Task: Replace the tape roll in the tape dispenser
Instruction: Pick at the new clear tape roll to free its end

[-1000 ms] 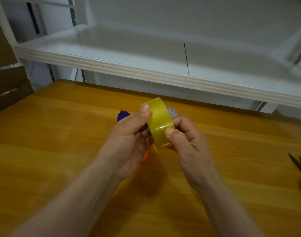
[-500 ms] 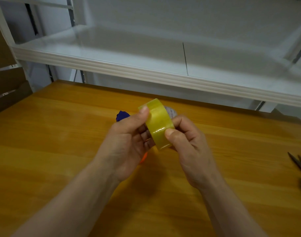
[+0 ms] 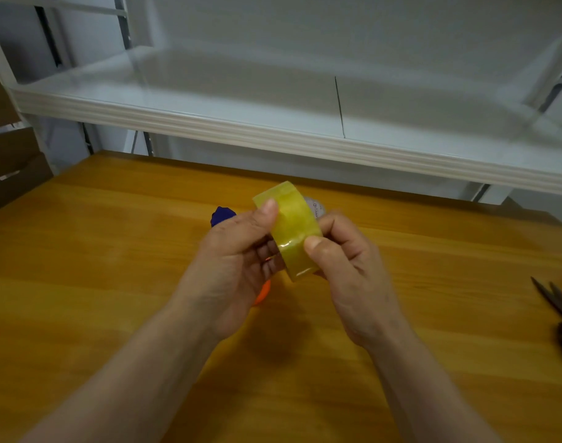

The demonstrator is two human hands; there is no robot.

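A yellowish clear tape roll (image 3: 292,223) is held edge-on above the wooden table (image 3: 97,257), in the middle of the view. My left hand (image 3: 238,260) grips its left side, thumb on the upper tape face. My right hand (image 3: 346,266) grips the right side, thumb pressed on the lower tape face. Behind and under my left hand lies the tape dispenser, mostly hidden: only a dark blue part (image 3: 221,215) and an orange part (image 3: 263,292) show.
Dark scissors (image 3: 557,308) lie at the table's right edge. A white shelf (image 3: 273,135) overhangs the back of the table. Brown cardboard (image 3: 8,164) stands at the far left.
The roll and both hands have barely moved; my left thumb stays on the upper face and my right thumb on the lower face.
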